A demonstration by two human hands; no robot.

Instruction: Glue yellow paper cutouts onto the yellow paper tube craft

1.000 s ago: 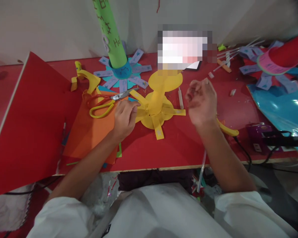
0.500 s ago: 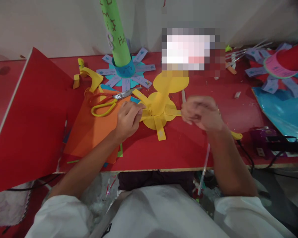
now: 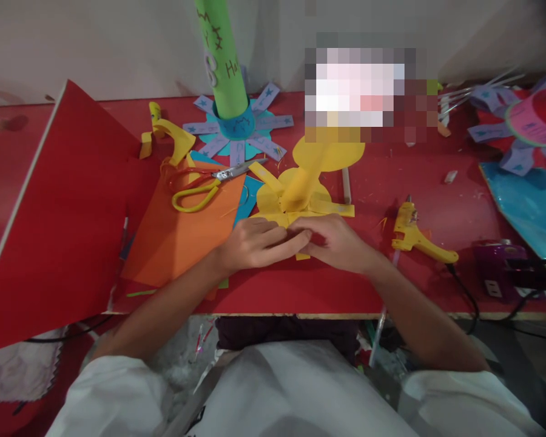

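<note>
A yellow paper flower [image 3: 273, 197] lies on the table in front of me, with a yellow paper tube [image 3: 300, 185] slanting up from its middle and flat strips spreading outward. My left hand [image 3: 259, 243] is at the flower's front edge with its fingers curled inward. From the other side my right hand [image 3: 334, 243] meets it, thumb and fingertips closed together. Both sets of fingertips touch over the flower's front; whatever is between them is hidden. One yellow strip pokes out below the right hand. A yellow glue gun [image 3: 409, 233] rests to the right, apart from my hands.
Scissors [image 3: 213, 182] lie on orange paper [image 3: 186, 237] at left. A red board [image 3: 64, 212] leans at far left. Behind stands a green tube [image 3: 227, 73] in a blue paper base. Blue wrapped sheets [image 3: 523, 206] and a purple box [image 3: 500, 267] are at right, with cables.
My right hand has moved left from beside the flower to its front, uncovering the glue gun. The left hand has shifted right and down to meet it. The view has turned slightly.
</note>
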